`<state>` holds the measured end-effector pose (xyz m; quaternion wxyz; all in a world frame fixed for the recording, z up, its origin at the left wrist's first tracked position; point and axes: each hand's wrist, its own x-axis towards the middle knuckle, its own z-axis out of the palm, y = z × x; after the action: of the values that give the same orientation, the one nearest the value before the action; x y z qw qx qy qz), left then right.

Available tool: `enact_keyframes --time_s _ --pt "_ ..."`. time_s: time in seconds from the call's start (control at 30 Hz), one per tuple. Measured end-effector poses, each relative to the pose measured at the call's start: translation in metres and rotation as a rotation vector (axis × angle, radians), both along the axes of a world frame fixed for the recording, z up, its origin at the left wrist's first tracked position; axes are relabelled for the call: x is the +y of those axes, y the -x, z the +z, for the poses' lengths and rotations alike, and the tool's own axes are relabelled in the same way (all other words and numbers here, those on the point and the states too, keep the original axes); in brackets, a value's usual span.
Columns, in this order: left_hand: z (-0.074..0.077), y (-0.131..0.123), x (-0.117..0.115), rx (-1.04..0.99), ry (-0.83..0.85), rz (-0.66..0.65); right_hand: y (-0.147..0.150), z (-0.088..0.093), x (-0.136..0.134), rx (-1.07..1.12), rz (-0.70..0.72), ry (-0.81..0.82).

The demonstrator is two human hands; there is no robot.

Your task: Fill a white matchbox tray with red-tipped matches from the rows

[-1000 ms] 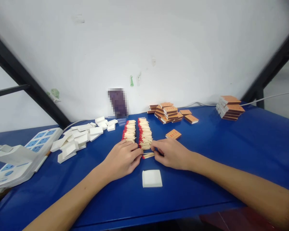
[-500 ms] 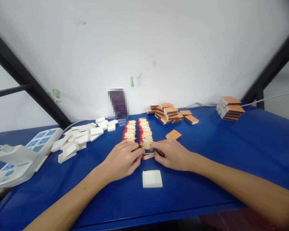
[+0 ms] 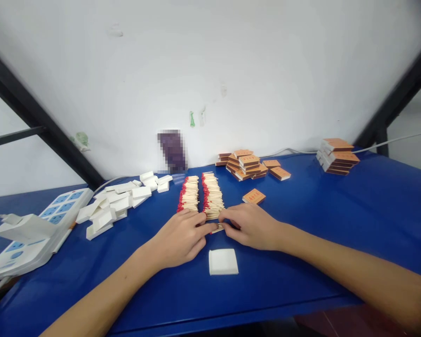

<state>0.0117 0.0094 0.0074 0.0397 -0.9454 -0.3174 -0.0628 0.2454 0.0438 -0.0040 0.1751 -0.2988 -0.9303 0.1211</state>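
Observation:
Two rows of red-tipped matches [image 3: 200,194] lie on the blue table [image 3: 337,220]. At their near end, my left hand [image 3: 180,238] and my right hand [image 3: 250,225] meet, fingers pinched on a small bundle of matches [image 3: 217,228] between them. An open white matchbox tray [image 3: 223,261] sits just in front of both hands. A single orange matchbox sleeve [image 3: 253,196] lies beyond my right hand.
A heap of white trays [image 3: 117,201] lies at the left, beside a white power strip [image 3: 31,231] with a plug in it. Orange matchboxes [image 3: 249,165] are piled at the back, with another stack [image 3: 337,156] far right. Black frame bars cross both corners.
My left hand's fingers have slid right over the small bundle, hiding most of it. My right hand stays in place.

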Motion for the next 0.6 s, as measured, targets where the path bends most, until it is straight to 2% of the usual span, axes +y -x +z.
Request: enact_keyframes --time_s 0.6 --pt "0.0014 -0.0015 -0.0027 0.027 -0.029 -0.04 -0.0002 0.0001 0.0004 -0.013 0.02 0.007"
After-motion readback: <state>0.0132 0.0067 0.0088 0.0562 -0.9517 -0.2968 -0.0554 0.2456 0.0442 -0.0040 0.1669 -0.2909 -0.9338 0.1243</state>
